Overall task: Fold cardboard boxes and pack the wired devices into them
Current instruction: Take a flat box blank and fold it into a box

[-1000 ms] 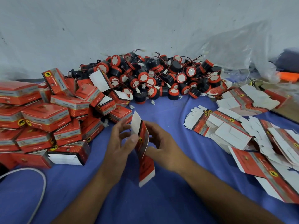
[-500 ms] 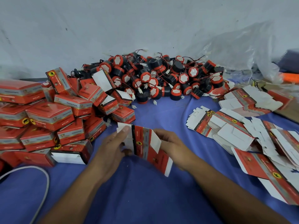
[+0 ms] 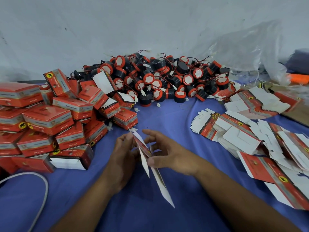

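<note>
I had one view only: the head camera sat close above the near side of the blue cloth [image 3: 175, 118], faced forward and down across it, and reached the white wall [image 3: 150, 22] behind the cloth's far edge.

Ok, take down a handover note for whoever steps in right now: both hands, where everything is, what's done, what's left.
Hands: the left hand and right hand both have a grip on one unfolded box, held edge-on above the blue cloth, not yet shaped.
At the back by the wall: the heap of wired devices.
On the left: a pile of folded boxes; contents not visible.
On the right: flat boxes spread out.
Left to do: fold this box, put a device in, close it, repeat.
</note>
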